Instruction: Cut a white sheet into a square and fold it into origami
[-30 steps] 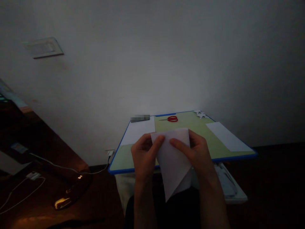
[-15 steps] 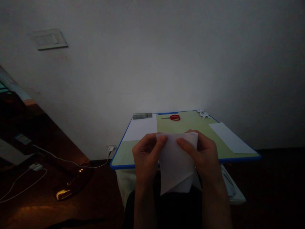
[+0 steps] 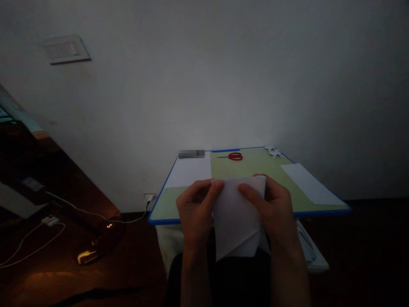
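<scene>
Both of my hands hold one folded sheet of white paper [image 3: 234, 221] in the air above my lap, just in front of the table's near edge. My left hand [image 3: 194, 213] pinches its upper left corner with thumb and fingers. My right hand [image 3: 275, 211] grips the upper right part, index finger laid across the front. The paper's lower edge hangs down in a point at the left.
A small table with a green top and blue rim [image 3: 249, 211] stands against the wall. On it lie red scissors [image 3: 234, 156], a white sheet at the left [image 3: 190, 170], a white strip at the right [image 3: 311, 189] and small paper pieces [image 3: 274, 151]. Cables [image 3: 47, 226] cross the dark surface at left.
The paper's long lower point was folded up, so the sheet now looks shorter. My hands rose slightly and hold the same grip; little has changed over the last half second.
</scene>
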`<move>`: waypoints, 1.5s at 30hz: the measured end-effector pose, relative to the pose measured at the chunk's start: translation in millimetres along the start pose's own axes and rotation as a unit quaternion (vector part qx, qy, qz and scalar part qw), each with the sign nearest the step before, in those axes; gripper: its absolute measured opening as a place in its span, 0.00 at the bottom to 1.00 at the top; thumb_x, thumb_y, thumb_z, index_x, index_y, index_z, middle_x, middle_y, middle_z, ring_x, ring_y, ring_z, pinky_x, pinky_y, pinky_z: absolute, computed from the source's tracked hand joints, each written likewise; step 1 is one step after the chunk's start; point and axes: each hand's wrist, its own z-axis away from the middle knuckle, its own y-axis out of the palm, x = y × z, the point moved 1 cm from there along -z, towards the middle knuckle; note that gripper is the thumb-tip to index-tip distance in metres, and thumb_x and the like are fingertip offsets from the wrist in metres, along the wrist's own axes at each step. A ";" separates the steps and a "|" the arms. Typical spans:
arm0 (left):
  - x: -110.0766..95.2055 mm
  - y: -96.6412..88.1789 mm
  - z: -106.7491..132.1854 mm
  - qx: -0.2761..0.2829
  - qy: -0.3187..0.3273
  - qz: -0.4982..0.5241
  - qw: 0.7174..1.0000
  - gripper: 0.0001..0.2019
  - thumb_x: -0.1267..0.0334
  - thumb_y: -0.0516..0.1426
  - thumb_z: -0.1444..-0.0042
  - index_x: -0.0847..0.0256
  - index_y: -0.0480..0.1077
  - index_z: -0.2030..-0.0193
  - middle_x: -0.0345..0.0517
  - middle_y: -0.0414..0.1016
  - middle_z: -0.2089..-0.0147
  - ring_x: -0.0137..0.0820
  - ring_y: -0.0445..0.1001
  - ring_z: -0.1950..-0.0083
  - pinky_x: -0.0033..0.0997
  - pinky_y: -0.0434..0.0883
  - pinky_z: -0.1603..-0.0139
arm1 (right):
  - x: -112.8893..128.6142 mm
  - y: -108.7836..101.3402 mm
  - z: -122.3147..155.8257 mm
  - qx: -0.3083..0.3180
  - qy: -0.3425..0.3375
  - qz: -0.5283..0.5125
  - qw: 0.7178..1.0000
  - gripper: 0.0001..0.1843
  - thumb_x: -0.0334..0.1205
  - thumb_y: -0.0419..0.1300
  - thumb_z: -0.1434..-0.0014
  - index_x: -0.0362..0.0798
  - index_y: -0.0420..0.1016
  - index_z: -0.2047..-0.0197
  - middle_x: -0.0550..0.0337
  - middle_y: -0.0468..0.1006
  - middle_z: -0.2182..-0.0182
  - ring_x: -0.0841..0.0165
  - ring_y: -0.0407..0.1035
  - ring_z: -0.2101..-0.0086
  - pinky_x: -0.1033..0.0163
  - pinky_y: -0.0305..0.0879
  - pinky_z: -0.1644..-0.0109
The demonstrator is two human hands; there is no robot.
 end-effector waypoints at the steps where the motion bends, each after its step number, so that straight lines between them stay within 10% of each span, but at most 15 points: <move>1: -0.2 -0.1 0.4 0.000 0.001 -0.002 1.000 0.06 0.58 0.73 0.47 0.56 0.84 0.69 0.41 0.85 0.70 0.29 0.81 0.70 0.24 0.77 0.69 | 0.2 0.0 0.4 -0.001 0.000 0.000 1.000 0.18 0.48 0.77 0.48 0.49 0.75 0.69 0.65 0.75 0.74 0.71 0.68 0.74 0.68 0.67 0.75; 45: -8.1 2.3 4.2 -0.003 0.004 -0.008 1.000 0.04 0.61 0.73 0.50 0.54 0.85 0.71 0.41 0.85 0.71 0.31 0.82 0.70 0.27 0.80 0.68 | 2.7 -3.3 0.8 -0.018 0.003 0.013 1.000 0.20 0.50 0.78 0.50 0.49 0.73 0.73 0.66 0.72 0.77 0.71 0.65 0.76 0.68 0.63 0.77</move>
